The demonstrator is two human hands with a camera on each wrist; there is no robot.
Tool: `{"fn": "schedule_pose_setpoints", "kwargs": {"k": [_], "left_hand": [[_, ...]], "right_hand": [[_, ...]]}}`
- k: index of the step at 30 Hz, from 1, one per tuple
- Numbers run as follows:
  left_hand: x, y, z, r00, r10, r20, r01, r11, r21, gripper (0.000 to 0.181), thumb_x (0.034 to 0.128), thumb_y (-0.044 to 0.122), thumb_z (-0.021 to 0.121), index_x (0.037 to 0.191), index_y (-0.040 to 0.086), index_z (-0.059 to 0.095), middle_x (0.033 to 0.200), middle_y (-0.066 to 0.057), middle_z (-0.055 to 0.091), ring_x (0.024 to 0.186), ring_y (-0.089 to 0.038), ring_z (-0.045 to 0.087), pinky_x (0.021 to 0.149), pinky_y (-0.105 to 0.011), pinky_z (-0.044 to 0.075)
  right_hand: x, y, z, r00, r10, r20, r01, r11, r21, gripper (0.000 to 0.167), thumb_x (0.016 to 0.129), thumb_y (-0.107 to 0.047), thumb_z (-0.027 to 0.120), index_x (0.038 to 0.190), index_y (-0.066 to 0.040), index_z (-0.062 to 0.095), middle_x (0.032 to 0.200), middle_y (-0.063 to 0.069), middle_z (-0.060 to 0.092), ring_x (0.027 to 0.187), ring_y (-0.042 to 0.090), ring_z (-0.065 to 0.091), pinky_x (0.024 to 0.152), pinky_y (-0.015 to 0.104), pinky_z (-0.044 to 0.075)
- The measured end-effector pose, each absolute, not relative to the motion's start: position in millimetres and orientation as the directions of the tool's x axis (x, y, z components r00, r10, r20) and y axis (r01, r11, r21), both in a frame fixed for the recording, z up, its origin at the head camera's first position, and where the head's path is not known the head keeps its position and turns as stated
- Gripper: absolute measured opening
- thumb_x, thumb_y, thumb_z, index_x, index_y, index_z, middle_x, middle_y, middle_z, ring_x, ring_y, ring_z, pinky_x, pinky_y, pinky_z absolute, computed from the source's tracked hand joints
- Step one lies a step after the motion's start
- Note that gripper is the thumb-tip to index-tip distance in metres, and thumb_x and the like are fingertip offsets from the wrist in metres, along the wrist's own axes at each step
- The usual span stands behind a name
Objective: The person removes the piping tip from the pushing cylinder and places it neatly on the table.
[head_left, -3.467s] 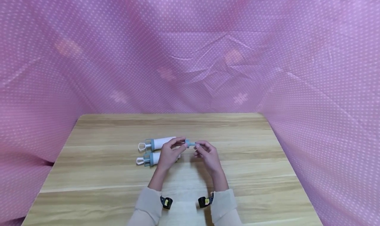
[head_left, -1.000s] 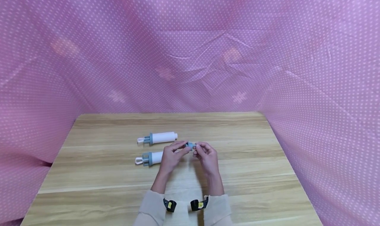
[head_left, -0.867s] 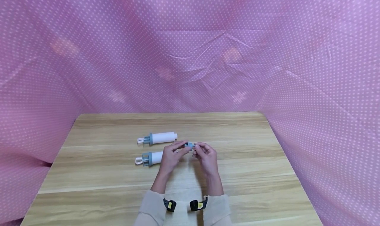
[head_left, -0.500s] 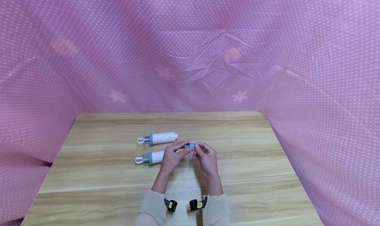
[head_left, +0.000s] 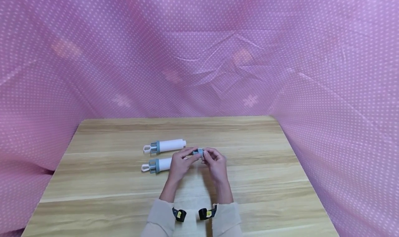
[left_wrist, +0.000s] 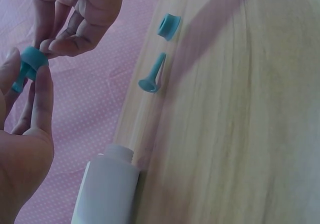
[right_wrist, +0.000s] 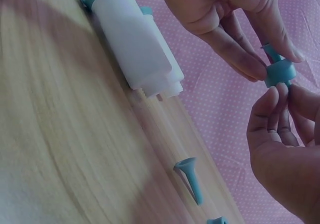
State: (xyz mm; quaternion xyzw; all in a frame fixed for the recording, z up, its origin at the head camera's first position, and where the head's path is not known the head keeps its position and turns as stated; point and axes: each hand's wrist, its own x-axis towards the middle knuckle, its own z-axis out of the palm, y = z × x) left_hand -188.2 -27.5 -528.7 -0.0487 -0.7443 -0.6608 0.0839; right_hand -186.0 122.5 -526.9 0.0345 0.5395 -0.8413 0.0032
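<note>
My left hand pinches a small round teal cap between thumb and fingers, over the table. A thin teal stem sticks out of the cap's left side, seen in the right wrist view. My right hand pinches at the cap's opposite side; its fingertips hide the exact part they grip. Beneath the hands, a loose teal funnel-shaped piece and a second teal cap lie on the wood. To the left lie two white bottles, the far one and the near one, partly behind my left hand.
Both bottles have teal frames and white loop handles on their left ends. Threaded necks point right on the bottles in the right wrist view. The wooden table ends at pink dotted cloth at the back and sides.
The long stem seen between the hands has mostly gone from view as my right hand closed in on the cap. The far bottle shifted away from the near one.
</note>
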Motion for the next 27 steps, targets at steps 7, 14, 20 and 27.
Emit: {"fn": "schedule_pose_setpoints", "kwargs": {"k": [7, 14, 20, 27], "left_hand": [[-188.0, -27.4, -530.5, -0.982, -0.043, 0.181, 0.177, 0.089, 0.98, 0.038, 0.0859, 0.028, 0.083, 0.116, 0.006, 0.077, 0.116, -0.008, 0.073, 0.109, -0.024, 0.067, 0.092, -0.05, 0.054], [-185.9, -27.0, -525.5, -0.981, -0.035, 0.191, 0.188, 0.083, 0.979, 0.037, 0.086, 0.026, 0.084, 0.115, 0.005, 0.077, 0.116, -0.009, 0.073, 0.11, -0.025, 0.067, 0.092, -0.053, 0.053], [-185.7, -27.5, -523.8, -0.981, -0.037, 0.191, 0.188, 0.074, 0.979, 0.034, 0.0848, 0.025, 0.085, 0.113, 0.008, 0.078, 0.114, -0.006, 0.074, 0.108, -0.023, 0.067, 0.092, -0.055, 0.052], [-185.5, -29.2, -524.8, -0.979, -0.047, 0.198, 0.195, 0.071, 0.978, 0.038, 0.0836, 0.027, 0.086, 0.113, 0.004, 0.077, 0.114, -0.006, 0.074, 0.109, -0.023, 0.067, 0.092, -0.057, 0.052]], "right_hand": [[-184.4, 121.7, -525.5, -0.997, 0.015, -0.071, 0.059, -0.401, -0.914, 0.016, 0.1, -0.004, 0.063, 0.112, 0.005, 0.066, 0.09, 0.006, 0.064, 0.082, 0.015, 0.06, 0.075, 0.026, 0.054], [-184.4, 121.7, -524.8, -0.998, 0.033, -0.051, 0.033, -0.41, -0.911, 0.011, 0.098, 0.0, 0.064, 0.106, 0.007, 0.067, 0.086, 0.005, 0.064, 0.08, 0.014, 0.06, 0.074, 0.026, 0.055], [-183.1, 121.8, -521.4, -0.998, 0.047, -0.037, 0.015, -0.398, -0.917, 0.012, 0.097, 0.004, 0.064, 0.105, 0.012, 0.068, 0.083, 0.004, 0.065, 0.077, 0.013, 0.061, 0.072, 0.026, 0.055], [-181.5, 123.1, -523.0, -0.999, 0.02, -0.037, 0.027, -0.377, -0.926, 0.019, 0.098, -0.001, 0.064, 0.113, 0.012, 0.065, 0.089, 0.004, 0.065, 0.08, 0.014, 0.061, 0.074, 0.026, 0.055]]}}
